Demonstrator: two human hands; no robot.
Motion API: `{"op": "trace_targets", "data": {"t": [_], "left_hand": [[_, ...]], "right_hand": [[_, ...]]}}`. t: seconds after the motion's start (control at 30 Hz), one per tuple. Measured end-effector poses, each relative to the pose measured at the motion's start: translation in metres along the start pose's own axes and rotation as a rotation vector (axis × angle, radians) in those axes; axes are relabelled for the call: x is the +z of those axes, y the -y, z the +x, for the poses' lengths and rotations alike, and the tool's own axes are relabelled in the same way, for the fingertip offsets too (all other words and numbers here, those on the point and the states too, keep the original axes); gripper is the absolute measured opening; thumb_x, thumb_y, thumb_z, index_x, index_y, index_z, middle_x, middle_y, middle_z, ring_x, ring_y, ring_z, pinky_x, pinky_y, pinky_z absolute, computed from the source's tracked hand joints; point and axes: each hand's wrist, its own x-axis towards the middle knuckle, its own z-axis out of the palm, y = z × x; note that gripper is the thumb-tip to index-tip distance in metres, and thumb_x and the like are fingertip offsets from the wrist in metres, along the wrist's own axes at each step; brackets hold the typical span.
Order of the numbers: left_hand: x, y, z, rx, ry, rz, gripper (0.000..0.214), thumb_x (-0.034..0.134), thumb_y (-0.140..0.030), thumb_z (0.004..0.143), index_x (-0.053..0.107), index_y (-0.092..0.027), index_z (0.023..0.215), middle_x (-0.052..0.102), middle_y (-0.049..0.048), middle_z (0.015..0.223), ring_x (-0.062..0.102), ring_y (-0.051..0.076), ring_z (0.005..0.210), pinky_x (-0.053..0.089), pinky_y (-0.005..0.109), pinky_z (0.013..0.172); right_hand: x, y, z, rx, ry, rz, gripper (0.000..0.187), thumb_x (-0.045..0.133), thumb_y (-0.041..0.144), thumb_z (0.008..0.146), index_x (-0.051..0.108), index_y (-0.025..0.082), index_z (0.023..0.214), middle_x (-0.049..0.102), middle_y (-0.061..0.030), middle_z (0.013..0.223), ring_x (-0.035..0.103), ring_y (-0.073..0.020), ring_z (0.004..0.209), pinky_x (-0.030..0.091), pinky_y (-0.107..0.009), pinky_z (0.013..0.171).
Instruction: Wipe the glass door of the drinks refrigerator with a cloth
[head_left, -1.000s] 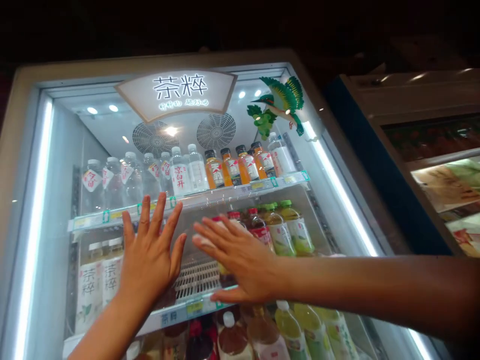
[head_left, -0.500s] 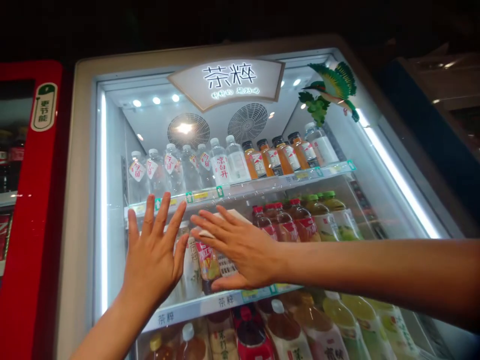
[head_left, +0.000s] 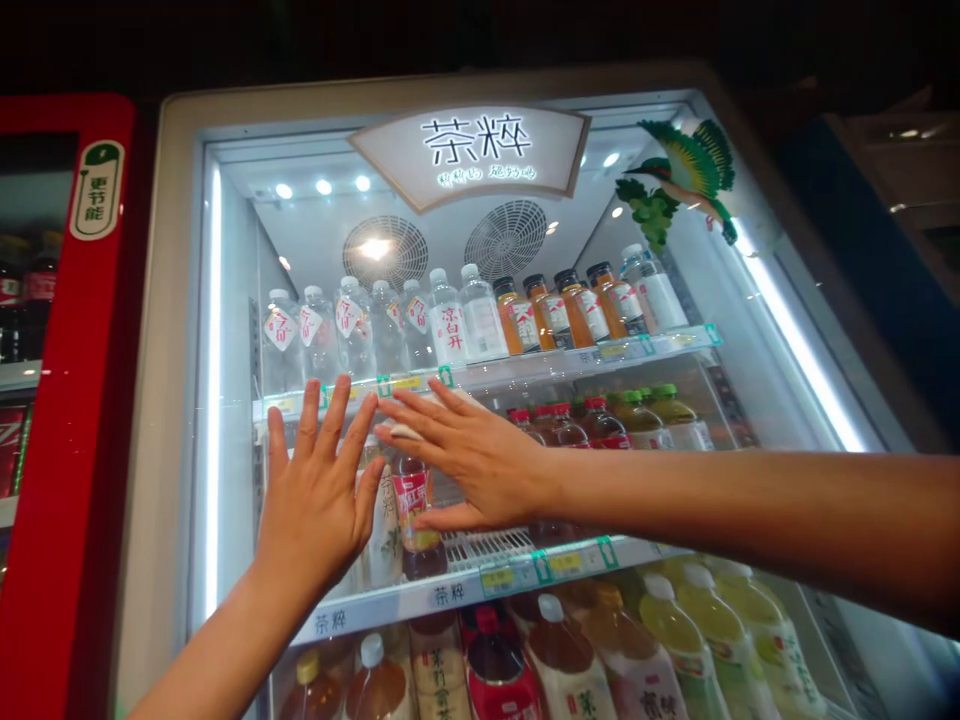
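Note:
My left hand (head_left: 316, 480) lies on the glass door (head_left: 174, 330) of a lit drinks fridge, fingers spread, nothing in it. Beside it, my right hand (head_left: 472, 462) holds a folded white tissue (head_left: 406, 432) against the glass under its outstretched fingers. Most of the tissue is hidden by that hand; whether it is paper or cloth I cannot make out. The right fingertips are close to the left index finger. Behind the glass, a bottle with a red label (head_left: 412, 500) shows between the hands.
Clear water bottles (head_left: 450, 325) and amber bottles with black caps (head_left: 553, 318) line the top shelf. A fan-shaped sign (head_left: 480, 190) and a bird sticker (head_left: 686, 170) are at the door's top. A red fridge (head_left: 75, 400) stands at the left.
My right hand with the tissue has shifted slightly up the glass, uncovering part of the middle shelf. The left hand stays spread, a little further right. The view has shifted slightly.

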Motion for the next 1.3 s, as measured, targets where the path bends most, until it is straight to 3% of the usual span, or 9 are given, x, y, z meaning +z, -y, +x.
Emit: {"op": "trace_targets", "data": {"t": [0.17,0.37,0.53,0.6,0.77,0.93,1.0,1.17,1.3], "left_hand": [[0.009,-0.029,0.021,-0.023,-0.015,0.022,0.075,0.043,-0.036,0.103,0.0,-0.034,0.164,0.013,0.0046,0.173,0.002,0.03,0.161,0.003,0.062,0.129],[0.024,-0.08,0.043,0.024,-0.047,0.006,0.074,0.046,-0.039,0.102,0.007,-0.031,0.164,0.015,0.0064,0.173,0.004,0.03,0.161,0.003,0.061,0.129],[0.034,-0.131,0.064,0.035,-0.051,0.011,0.074,0.047,-0.037,0.101,0.01,-0.03,0.164,0.017,0.0071,0.172,0.004,0.03,0.161,0.004,0.061,0.129],[0.038,-0.153,0.074,0.046,-0.066,0.012,0.073,0.047,-0.035,0.101,0.011,-0.028,0.164,0.017,0.0078,0.172,0.004,0.03,0.161,0.004,0.061,0.129],[0.051,-0.209,0.1,0.073,-0.084,-0.03,0.071,0.047,-0.039,0.101,0.018,-0.027,0.164,0.017,0.0084,0.172,0.004,0.03,0.161,0.003,0.061,0.129],[0.065,-0.256,0.122,0.089,-0.117,-0.045,0.067,0.047,-0.036,0.101,0.023,-0.023,0.162,0.018,0.0096,0.172,0.002,0.029,0.161,0.003,0.059,0.13],[0.07,-0.272,0.128,0.111,-0.118,-0.068,0.067,0.047,-0.037,0.101,0.024,-0.022,0.162,0.018,0.0096,0.172,0.002,0.029,0.161,0.003,0.059,0.13],[0.079,-0.3,0.143,0.156,-0.122,-0.118,0.067,0.046,-0.041,0.101,0.024,-0.024,0.162,0.018,0.0084,0.172,0.004,0.029,0.161,0.001,0.058,0.13],[0.081,-0.309,0.154,0.17,-0.123,-0.12,0.065,0.046,-0.04,0.101,0.025,-0.023,0.161,0.018,0.0076,0.172,0.003,0.029,0.161,0.001,0.057,0.13]], "right_hand": [[-0.02,-0.046,-0.011,0.25,-0.043,-0.101,0.094,0.05,0.073,0.093,0.021,0.017,0.162,0.014,-0.0124,0.173,0.007,-0.0304,0.161,0.009,-0.058,0.131],[-0.028,-0.066,-0.083,-0.036,-0.008,-0.045,0.098,0.052,0.075,0.091,0.022,0.014,0.162,0.023,-0.0144,0.17,0.014,-0.0302,0.16,0.012,-0.057,0.13],[-0.048,-0.131,-0.124,0.218,-0.124,-0.103,0.094,0.048,0.071,0.095,0.003,0.027,0.165,0.015,-0.009,0.173,0.011,-0.033,0.16,0.011,-0.066,0.128],[-0.053,-0.135,-0.145,0.241,-0.124,-0.102,0.096,0.047,0.072,0.095,-0.002,0.027,0.165,0.012,-0.0099,0.173,0.007,-0.0338,0.16,0.011,-0.068,0.128],[-0.063,-0.128,-0.204,0.015,0.005,-0.071,0.099,0.041,0.076,0.095,0.0,0.02,0.165,0.015,-0.0127,0.172,0.006,-0.0266,0.161,0.009,-0.057,0.132],[-0.087,-0.186,-0.248,0.289,-0.058,-0.138,0.096,0.042,0.072,0.097,-0.003,0.024,0.166,0.009,-0.0108,0.173,0.003,-0.0322,0.161,0.009,-0.063,0.13],[-0.092,-0.191,-0.272,0.318,-0.061,-0.137,0.096,0.043,0.072,0.097,-0.003,0.023,0.166,0.007,-0.0115,0.173,0.002,-0.033,0.16,0.01,-0.064,0.129],[-0.094,-0.178,-0.329,0.063,0.047,-0.059,0.1,0.046,0.074,0.095,0.001,0.02,0.166,0.011,-0.012,0.173,0.007,-0.0293,0.161,0.011,-0.058,0.13],[-0.104,-0.209,-0.33,0.351,-0.028,-0.112,0.094,0.043,0.071,0.098,-0.005,0.026,0.165,0.005,-0.0089,0.174,0.004,-0.031,0.161,0.014,-0.063,0.129]]}}
